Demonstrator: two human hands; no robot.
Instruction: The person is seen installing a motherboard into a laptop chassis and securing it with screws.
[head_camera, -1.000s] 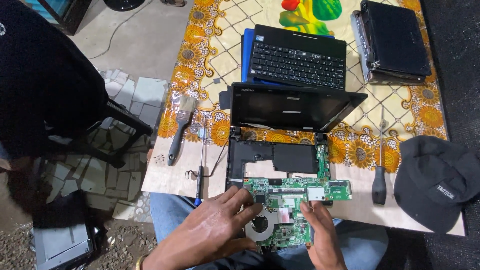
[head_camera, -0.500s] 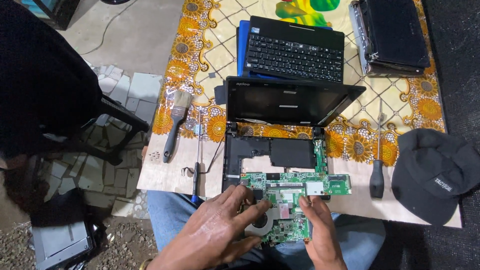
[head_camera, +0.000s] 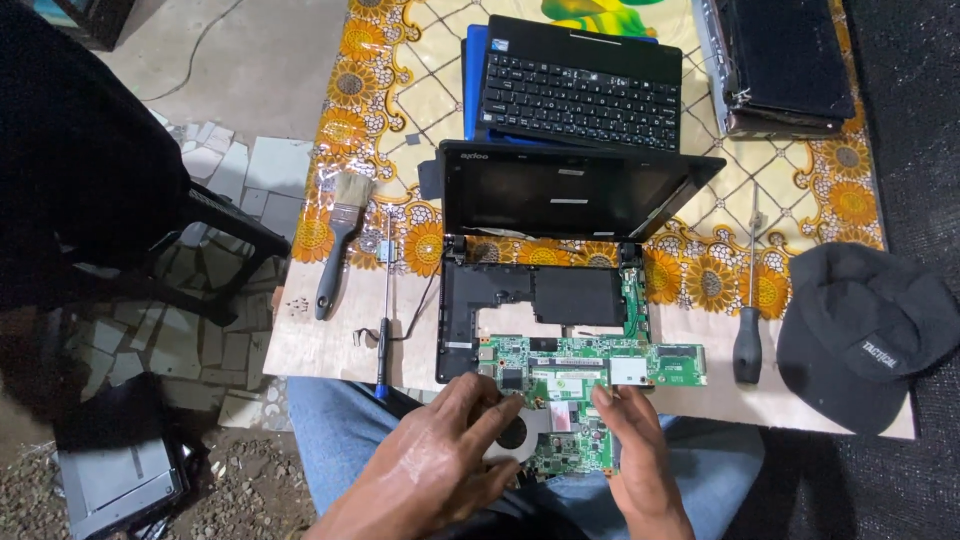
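Observation:
A green circuit board (head_camera: 590, 372) with a round fan lies over the near edge of an opened black small laptop (head_camera: 560, 250), partly on my lap. My left hand (head_camera: 440, 455) rests flat on the board's left part, fingers spread over the fan area. My right hand (head_camera: 640, 455) holds the board's right lower edge, fingertips touching near a silver component. The laptop's base shell is bare and its screen leans back.
A paintbrush (head_camera: 338, 240) and a thin screwdriver (head_camera: 384, 320) lie left of the laptop. A black-handled screwdriver (head_camera: 748, 330) and a black cap (head_camera: 865, 330) lie right. A loose keyboard (head_camera: 580, 90) and another dark laptop (head_camera: 785, 60) sit at the back on the flowered cloth.
Both hands stay on the circuit board with only slight finger shifts. The view has tilted a little, so the table sits slightly lower and to the side.

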